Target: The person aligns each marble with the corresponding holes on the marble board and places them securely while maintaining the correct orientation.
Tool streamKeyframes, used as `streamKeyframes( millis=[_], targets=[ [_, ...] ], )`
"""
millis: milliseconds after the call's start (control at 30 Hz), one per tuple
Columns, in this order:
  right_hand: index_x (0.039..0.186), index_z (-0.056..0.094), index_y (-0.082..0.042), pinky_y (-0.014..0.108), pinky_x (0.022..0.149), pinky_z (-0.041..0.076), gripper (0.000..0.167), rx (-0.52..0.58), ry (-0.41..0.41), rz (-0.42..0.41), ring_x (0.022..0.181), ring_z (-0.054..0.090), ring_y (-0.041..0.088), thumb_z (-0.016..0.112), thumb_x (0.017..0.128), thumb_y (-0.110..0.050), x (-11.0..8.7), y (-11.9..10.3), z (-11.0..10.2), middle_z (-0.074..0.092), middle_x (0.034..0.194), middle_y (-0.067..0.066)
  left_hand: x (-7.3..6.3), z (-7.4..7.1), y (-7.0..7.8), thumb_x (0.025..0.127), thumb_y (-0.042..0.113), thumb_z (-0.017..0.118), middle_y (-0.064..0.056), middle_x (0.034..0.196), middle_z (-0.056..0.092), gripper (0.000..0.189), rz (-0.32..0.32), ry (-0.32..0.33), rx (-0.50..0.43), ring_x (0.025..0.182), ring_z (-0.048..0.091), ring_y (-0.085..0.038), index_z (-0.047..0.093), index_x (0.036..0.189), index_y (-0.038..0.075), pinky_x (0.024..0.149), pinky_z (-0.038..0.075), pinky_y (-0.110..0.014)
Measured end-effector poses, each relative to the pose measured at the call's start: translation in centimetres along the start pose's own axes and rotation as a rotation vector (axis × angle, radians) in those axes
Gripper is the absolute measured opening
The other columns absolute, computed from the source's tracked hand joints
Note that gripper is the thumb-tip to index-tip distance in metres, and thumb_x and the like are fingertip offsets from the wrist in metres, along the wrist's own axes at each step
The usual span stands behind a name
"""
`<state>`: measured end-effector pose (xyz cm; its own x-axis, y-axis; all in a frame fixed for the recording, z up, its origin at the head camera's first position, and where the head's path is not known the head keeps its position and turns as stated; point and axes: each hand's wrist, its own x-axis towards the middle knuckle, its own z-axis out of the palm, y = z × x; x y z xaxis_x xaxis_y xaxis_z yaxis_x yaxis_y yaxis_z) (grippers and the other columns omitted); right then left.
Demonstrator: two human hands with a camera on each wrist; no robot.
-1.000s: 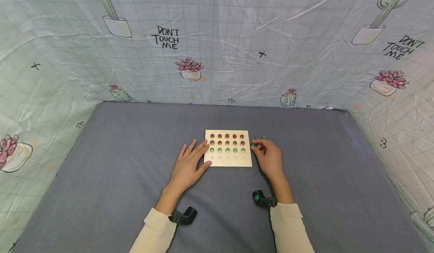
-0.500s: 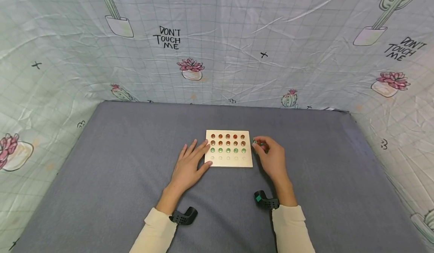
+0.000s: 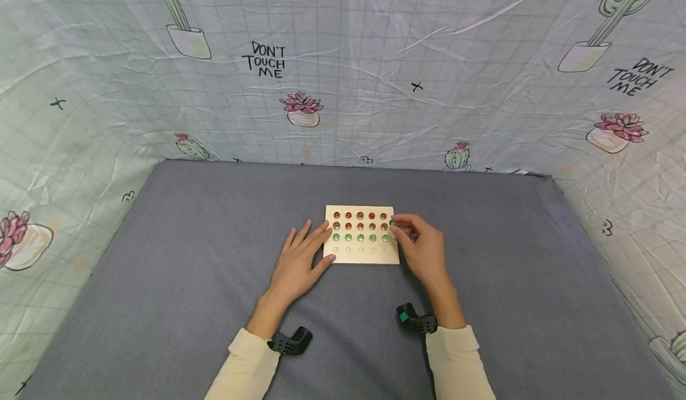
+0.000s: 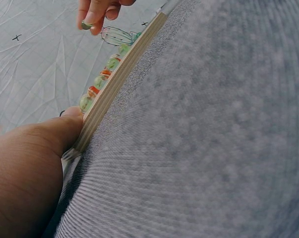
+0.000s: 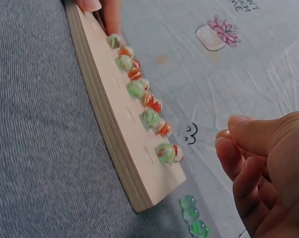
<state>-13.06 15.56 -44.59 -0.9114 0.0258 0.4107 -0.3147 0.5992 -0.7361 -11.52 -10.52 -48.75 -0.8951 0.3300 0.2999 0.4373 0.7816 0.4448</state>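
Board (image 3: pixel 370 259): pale wood, lying on the gray cloth-covered counter (image 3: pixel 214 239), in front of the person and between the two hands. Four rows of five places. Two far rows carry orange-streaked marbles (image 3: pixel 360 215); the third carries green-streaked marbles (image 3: pixel 361 237); the nearest shows bare hollows (image 3: pixel 361 250).

Left hand (image 3: pixel 298 263): fingers spread and extended, gripping nothing. Thumb tip rests on the board near its near left corner; index fingertip touches the left side farther back.

Right hand (image 3: pixel 426 250): thumb and index finger pinch one green marble (image 4: pixel 86 24), the other fingers curled in behind. In the head view it is at the board's right edge; both wrist views show it raised, marble apart from the board.

Right wrist view: three loose green marbles (image 5: pixel 191 213) in a short line, just beyond the board's right end.

Both forearms: cream sleeves (image 3: pixel 461 361), black wrist devices (image 3: pixel 290 341). Behind the counter: pale cloth (image 3: pixel 348 61) printed with potted plants and lettering.
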Motion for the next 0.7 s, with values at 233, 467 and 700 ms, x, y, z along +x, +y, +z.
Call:
streamKeyframes(
  millis=[233, 467, 700],
  targets=[
    [0.104, 0.071, -0.009, 0.028, 0.058, 0.051, 0.019, 0.021, -0.020, 0.002, 0.075, 0.062, 0.014, 0.073, 0.086, -0.012, 0.0, -0.6, 0.4, 0.069, 0.088, 0.003, 0.0, 0.1, 0.0, 0.094, 0.041, 0.059, 0.000, 0.149, 0.039, 0.056, 0.005, 0.004, 0.002, 0.140, 0.026, -0.030, 0.048, 0.143, 0.014, 0.116, 0.011, -0.049],
    [0.105, 0.071, -0.011, 0.027, 0.055, 0.049, 0.020, 0.018, -0.033, -0.027, 0.073, 0.060, 0.013, 0.074, 0.085, -0.011, -0.1, -0.9, 1.0, 0.069, 0.094, 0.002, 0.0, 0.1, 0.0, 0.094, 0.041, 0.060, -0.001, 0.149, 0.040, 0.057, 0.003, 0.009, 0.007, 0.140, 0.026, -0.030, 0.048, 0.143, 0.015, 0.116, 0.011, -0.049],
    [0.104, 0.071, -0.012, 0.025, 0.055, 0.047, 0.018, 0.029, -0.053, -0.071, 0.074, 0.060, 0.010, 0.073, 0.086, -0.012, -0.3, -1.3, 1.5, 0.067, 0.097, 0.001, -0.1, 0.2, 0.0, 0.093, 0.040, 0.061, -0.001, 0.148, 0.041, 0.057, 0.002, 0.020, 0.008, 0.140, 0.026, -0.030, 0.049, 0.142, 0.015, 0.116, 0.012, -0.050]
  ],
)
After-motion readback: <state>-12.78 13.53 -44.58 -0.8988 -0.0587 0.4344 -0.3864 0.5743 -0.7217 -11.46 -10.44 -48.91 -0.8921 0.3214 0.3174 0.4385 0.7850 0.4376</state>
